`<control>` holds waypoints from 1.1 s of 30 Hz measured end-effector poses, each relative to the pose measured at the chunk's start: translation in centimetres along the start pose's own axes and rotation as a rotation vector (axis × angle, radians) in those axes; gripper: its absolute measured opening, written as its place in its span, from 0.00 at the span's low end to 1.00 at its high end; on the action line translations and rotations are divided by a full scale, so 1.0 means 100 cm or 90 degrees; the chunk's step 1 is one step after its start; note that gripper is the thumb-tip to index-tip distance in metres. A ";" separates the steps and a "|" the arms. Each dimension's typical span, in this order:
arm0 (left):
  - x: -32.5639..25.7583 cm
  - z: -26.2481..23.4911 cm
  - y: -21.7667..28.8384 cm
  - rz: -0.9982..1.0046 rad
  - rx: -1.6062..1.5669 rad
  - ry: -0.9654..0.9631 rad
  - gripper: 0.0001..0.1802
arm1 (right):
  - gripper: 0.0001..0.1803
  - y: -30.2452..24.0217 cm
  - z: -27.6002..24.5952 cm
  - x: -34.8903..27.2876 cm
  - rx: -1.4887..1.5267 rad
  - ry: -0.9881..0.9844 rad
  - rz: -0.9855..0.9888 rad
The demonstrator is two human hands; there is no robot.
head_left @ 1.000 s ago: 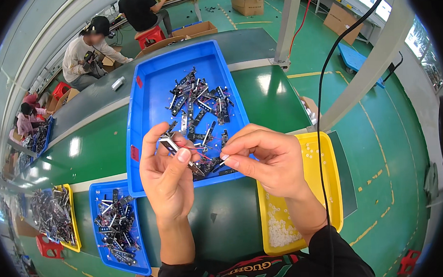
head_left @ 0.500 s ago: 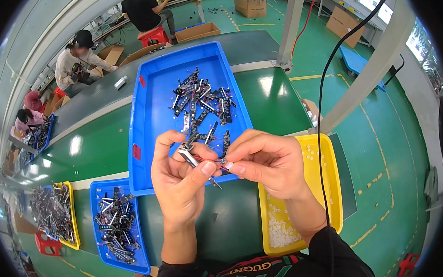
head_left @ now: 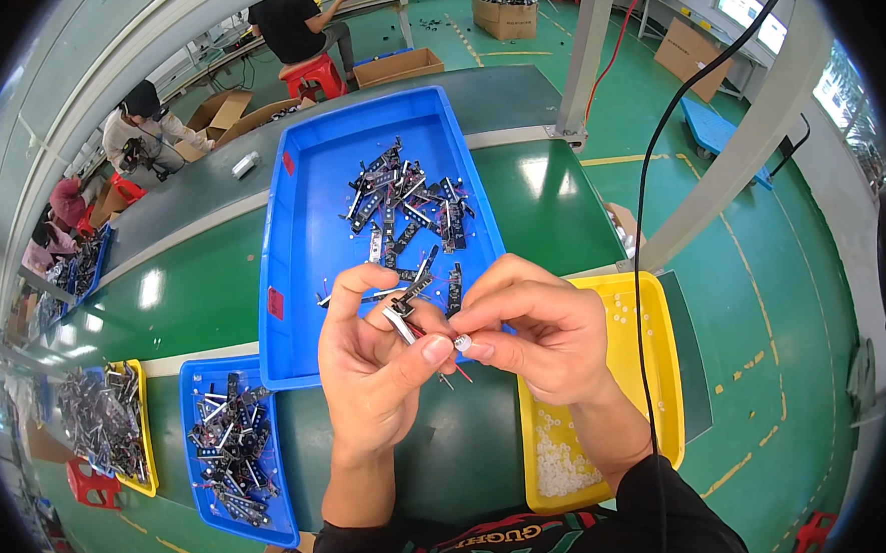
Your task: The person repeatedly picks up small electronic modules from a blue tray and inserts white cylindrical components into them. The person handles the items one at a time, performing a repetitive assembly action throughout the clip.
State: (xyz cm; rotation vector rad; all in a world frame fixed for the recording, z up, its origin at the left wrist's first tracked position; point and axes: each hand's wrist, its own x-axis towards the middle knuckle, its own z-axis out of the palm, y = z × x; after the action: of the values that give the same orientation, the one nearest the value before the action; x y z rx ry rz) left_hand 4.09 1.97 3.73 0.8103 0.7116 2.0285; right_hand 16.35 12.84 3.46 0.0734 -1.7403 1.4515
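Observation:
My left hand [head_left: 367,389] is closed around a narrow black-and-silver electronic strip [head_left: 401,326] with thin red and dark wires. My right hand [head_left: 545,339] pinches a small white round piece [head_left: 463,343] between thumb and fingertips, right beside the left thumb. The wires run toward this piece; how they meet it is hidden by the fingers. Both hands are over the near edge of a large blue tray [head_left: 309,208], where similar black strips [head_left: 399,204] with wires lie in a loose heap.
A yellow tray [head_left: 623,367] with small white pieces [head_left: 563,467] stands under my right forearm. To the left are a smaller blue tray [head_left: 217,366] and a yellow tray [head_left: 149,432], both full of strips. A black cable [head_left: 644,216] hangs at right. Other people sit beyond the bench.
The strip in my left hand has turned a little and shifted right. The white piece now shows clearly between my right fingertips, where wires were seen before.

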 end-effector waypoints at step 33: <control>-0.132 -0.215 0.147 -0.146 1.282 0.400 0.17 | 0.33 0.016 -0.077 -0.171 -0.812 -0.164 0.281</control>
State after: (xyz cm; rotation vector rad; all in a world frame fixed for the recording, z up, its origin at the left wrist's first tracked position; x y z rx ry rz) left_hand -13.03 -20.62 -3.10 0.8578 3.0833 0.6671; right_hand 30.67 12.12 -8.69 -0.8631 -2.6977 0.3505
